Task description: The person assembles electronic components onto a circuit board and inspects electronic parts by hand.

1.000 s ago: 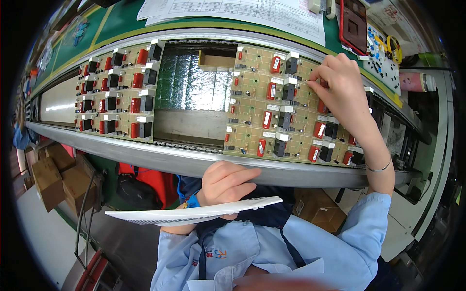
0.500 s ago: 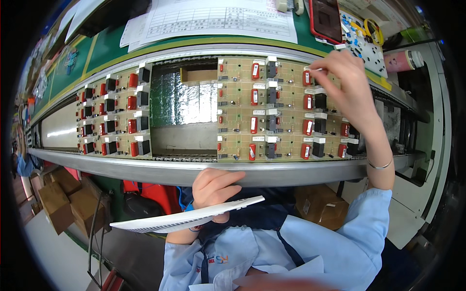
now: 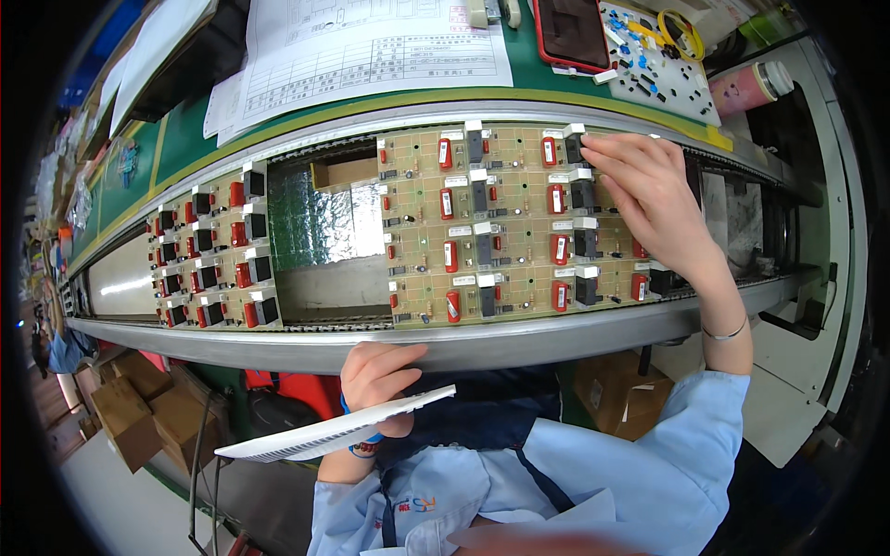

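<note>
In front of my chest, my left hand (image 3: 377,378) grips a white label sheet (image 3: 306,439), tilted, with a row of dark marks along it. The sheet hides part of the thumb. Above the rails, my right hand (image 3: 654,195) reaches over the right end of a circuit board panel (image 3: 505,219). Its fingertips are pinched together beside a black block component (image 3: 575,148) with a white top, in the far row. Anything small between those fingertips is hidden. Red capacitors (image 3: 450,256) and small white labels stand in rows on this panel.
A second populated panel (image 3: 218,243) sits further left on the same conveyor rails (image 3: 445,350). Beyond lie printed sheets (image 3: 371,60), a red-edged phone (image 3: 570,37), a tray of loose parts (image 3: 649,79) and a pink bottle (image 3: 749,88). Cardboard boxes (image 3: 181,422) stand below left.
The view has shifted, so the panels sit further left and lower. My right hand has moved from beside a red capacitor to the black component next to it. My left hand keeps the sheet.
</note>
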Tool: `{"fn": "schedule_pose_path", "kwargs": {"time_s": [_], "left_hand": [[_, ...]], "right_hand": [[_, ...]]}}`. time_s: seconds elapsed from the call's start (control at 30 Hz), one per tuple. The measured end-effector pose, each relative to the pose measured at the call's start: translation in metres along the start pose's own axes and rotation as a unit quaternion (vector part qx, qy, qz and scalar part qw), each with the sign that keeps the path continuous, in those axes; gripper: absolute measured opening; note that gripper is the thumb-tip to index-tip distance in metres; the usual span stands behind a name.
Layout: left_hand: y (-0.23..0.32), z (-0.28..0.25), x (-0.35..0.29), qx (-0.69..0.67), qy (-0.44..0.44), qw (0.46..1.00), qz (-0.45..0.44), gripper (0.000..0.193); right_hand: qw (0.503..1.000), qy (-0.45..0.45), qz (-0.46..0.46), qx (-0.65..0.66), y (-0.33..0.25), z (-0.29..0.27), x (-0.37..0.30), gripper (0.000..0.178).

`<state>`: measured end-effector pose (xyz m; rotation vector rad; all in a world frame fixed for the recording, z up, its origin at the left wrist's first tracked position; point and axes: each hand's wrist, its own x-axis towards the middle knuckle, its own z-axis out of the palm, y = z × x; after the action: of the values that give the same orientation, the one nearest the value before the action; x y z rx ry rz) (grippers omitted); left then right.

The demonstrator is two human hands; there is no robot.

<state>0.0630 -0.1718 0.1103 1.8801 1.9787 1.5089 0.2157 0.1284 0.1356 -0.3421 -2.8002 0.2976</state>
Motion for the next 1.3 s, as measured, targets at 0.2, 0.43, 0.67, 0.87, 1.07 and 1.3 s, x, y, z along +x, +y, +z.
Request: {"fn": "schedule_pose_path", "kwargs": {"time_s": [0.2,0.43,0.67,0.87,1.07,1.3], "left_hand": [[0.004,0.0,-0.001,0.04,-0.002,0.999,-0.023,0.044],[0.004,-0.002,0.0,0.042,0.015,0.998,-0.041,0.045],[-0.001,-0.007,-0.002,0.037,0.013,0.999,-0.014,0.042],[-0.001,-0.011,0.0,0.045,0.01,0.999,-0.018,0.04],[0.002,-0.01,-0.004,0.067,0.019,0.996,-0.055,0.052],[-0.002,-0.015,-0.002,0.064,0.02,0.997,-0.026,0.029]], "right_hand": [[1.0,0.014,-0.002,0.016,0.0,-0.001,0.001,0.023],[0.999,0.02,-0.001,0.027,-0.011,-0.015,-0.011,0.023],[0.999,-0.013,-0.015,0.045,-0.02,-0.009,-0.026,0.022],[0.998,-0.012,-0.011,0.054,-0.023,-0.015,-0.03,0.023],[0.996,-0.017,-0.023,0.088,-0.034,-0.017,-0.047,0.023],[0.993,-0.025,-0.018,0.111,-0.04,-0.02,-0.064,0.025]]}}
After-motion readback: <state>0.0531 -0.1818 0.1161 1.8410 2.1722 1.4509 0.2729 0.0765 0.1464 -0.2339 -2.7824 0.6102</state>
